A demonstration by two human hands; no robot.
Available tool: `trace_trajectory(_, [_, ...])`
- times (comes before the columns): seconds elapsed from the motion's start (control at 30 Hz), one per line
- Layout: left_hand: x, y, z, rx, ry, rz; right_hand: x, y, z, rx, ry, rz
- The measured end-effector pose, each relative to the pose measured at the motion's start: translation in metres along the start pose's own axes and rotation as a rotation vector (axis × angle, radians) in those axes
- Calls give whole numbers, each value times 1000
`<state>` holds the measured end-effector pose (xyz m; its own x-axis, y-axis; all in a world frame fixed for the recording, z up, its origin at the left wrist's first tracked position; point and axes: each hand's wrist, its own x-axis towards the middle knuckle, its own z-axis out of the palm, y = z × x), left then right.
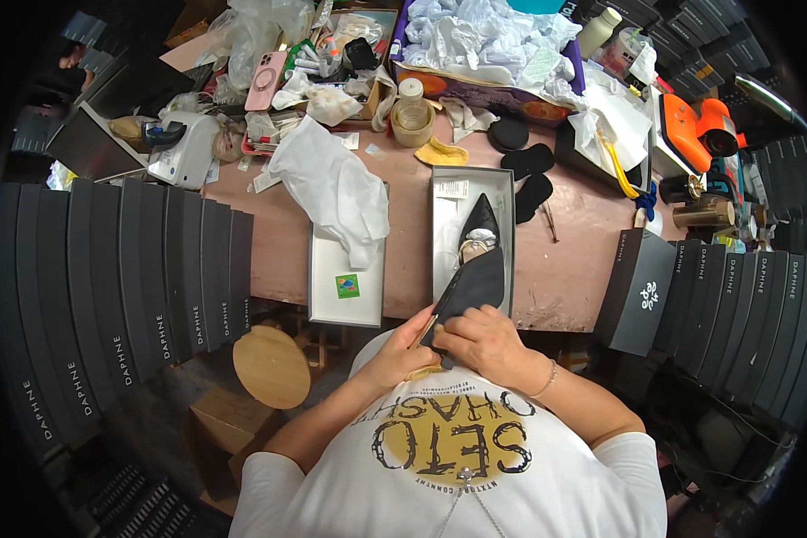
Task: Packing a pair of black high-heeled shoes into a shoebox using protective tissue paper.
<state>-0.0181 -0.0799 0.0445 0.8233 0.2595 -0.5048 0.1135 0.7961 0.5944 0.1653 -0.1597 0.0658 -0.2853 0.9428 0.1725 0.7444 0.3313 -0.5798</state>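
From the head camera I see both hands close to my chest, at the near edge of the table (565,269). They hold a black pointed shoe (472,285). Its long axis runs from my hands up and slightly to the right, with the pointed toe aimed away from me, over the near end of an open shoebox (502,193). The shoe looks matte and dark, narrow at the toe and wider toward my hands; a tan edge shows along its left side near my fingers.

My left hand (402,351) is closed around the shoe's near end from the left, fingers curled on it. My right hand (482,342) grips the same end from the right, knuckles up, with a thin bracelet (547,381) at the wrist.

Inside the shoebox lies a second black pointed shoe (481,221), toe pointing away too. Just left of the box sits its lid (345,278), partly covered by white tissue paper (336,184). Rows of dark boxes (125,296) flank the table on both sides.
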Motion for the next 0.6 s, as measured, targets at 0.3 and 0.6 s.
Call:
trace_trajectory(0.3, [4,-1,-3,-27,5,-5,9,3,-5,-27,-29,-15])
trace_trajectory(0.6, [10,9,-15,-78,53,254,5,27,-22,449,158,414])
